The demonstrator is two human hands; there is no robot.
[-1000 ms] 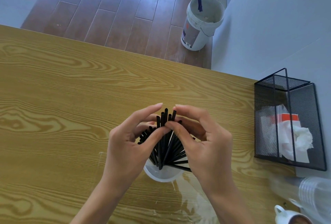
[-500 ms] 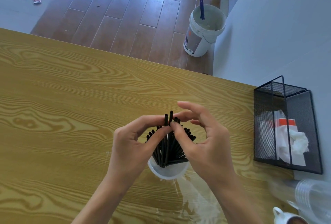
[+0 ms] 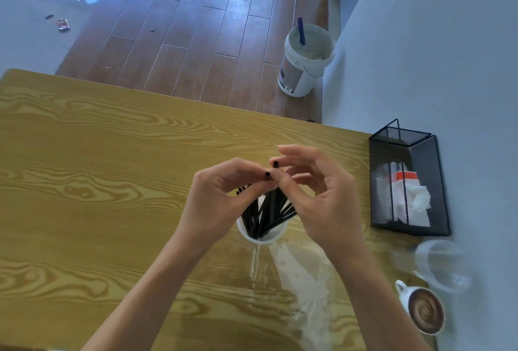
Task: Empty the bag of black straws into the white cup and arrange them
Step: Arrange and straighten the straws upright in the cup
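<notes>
A white cup (image 3: 271, 239) stands on the wooden table (image 3: 112, 182) with several black straws (image 3: 265, 216) fanned out of it. My left hand (image 3: 221, 204) and my right hand (image 3: 322, 196) meet above the cup, fingertips pinched on the tops of a few straws. Two straw ends poke up between the fingers. The clear plastic bag (image 3: 302, 280) lies flat on the table just in front of the cup, between my forearms.
A black mesh holder (image 3: 406, 182) with tissues stands at the right edge against the wall. Clear plastic cups (image 3: 440, 266) and a cup of coffee (image 3: 424, 311) sit at the front right. A white bucket (image 3: 305, 61) stands on the floor beyond the table.
The view has tilted up, so hands and cup sit lower right in view. My fingers have closed in on the straw tops and gathered them tighter; the coffee cup has come into view.
</notes>
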